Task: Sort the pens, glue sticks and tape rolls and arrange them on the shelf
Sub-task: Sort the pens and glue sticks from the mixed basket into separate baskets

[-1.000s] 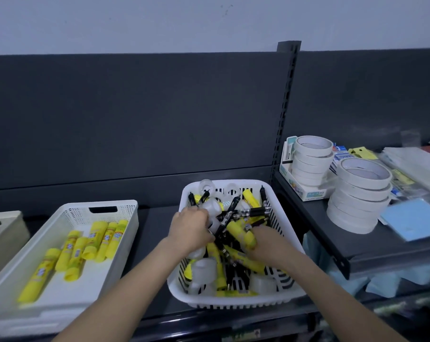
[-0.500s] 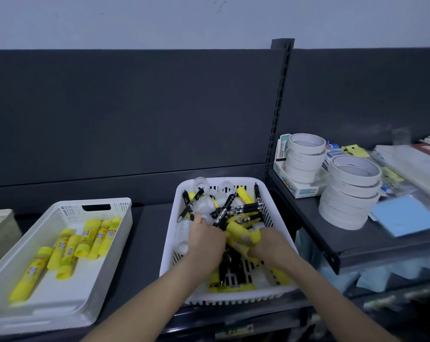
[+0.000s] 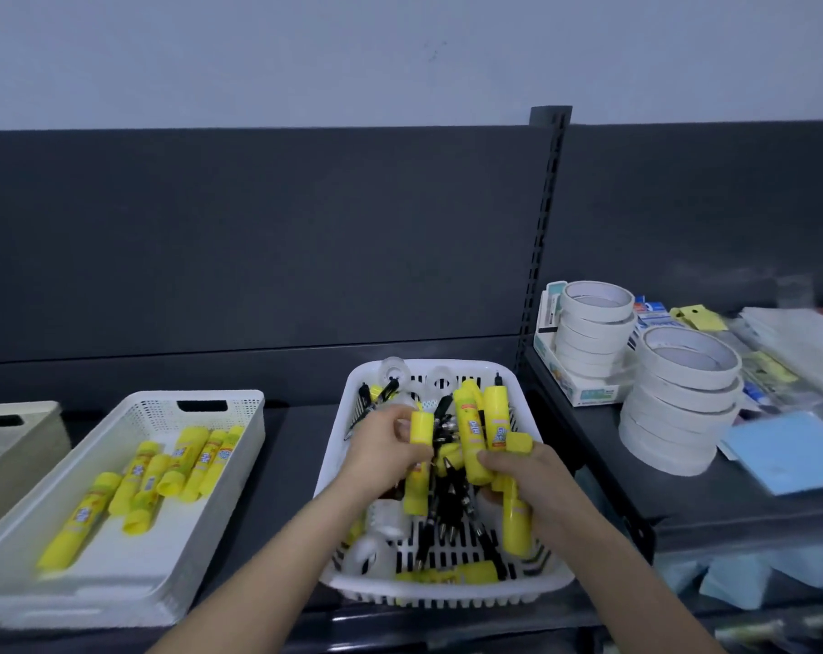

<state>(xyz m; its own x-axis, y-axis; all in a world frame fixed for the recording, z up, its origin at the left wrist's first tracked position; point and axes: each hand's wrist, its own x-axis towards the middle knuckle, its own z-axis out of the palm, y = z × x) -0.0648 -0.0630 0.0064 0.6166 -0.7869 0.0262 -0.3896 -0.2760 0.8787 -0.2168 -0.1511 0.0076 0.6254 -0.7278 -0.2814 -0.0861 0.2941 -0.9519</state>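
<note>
Your left hand (image 3: 383, 448) is curled round one yellow glue stick (image 3: 421, 429), holding it roughly upright with its cap end above your fingers. Your right hand (image 3: 530, 479) grips a bunch of glue sticks (image 3: 482, 431): two stand up out of your fist and one points down toward the basket floor. Both hands are just above the middle of the white basket (image 3: 442, 593), close together but not touching.

The basket sits at the front edge of the dark shelf (image 3: 296, 446). Inside it, black pens (image 3: 447, 507) lie tangled down the middle, clear tape rolls (image 3: 376, 552) sit along its left side and far end, and a loose glue stick (image 3: 466, 574) lies against its front wall.

To the left on the same shelf, well apart from the basket, a white tray (image 3: 254, 417) holds the sorted glue sticks (image 3: 183, 464) lying side by side. A beige bin (image 3: 18, 446) shows at the left edge.

On the raised shelf to the right stand two stacks of white tape (image 3: 678, 408), with a blue pad (image 3: 787, 450) just beside the nearer stack.
</note>
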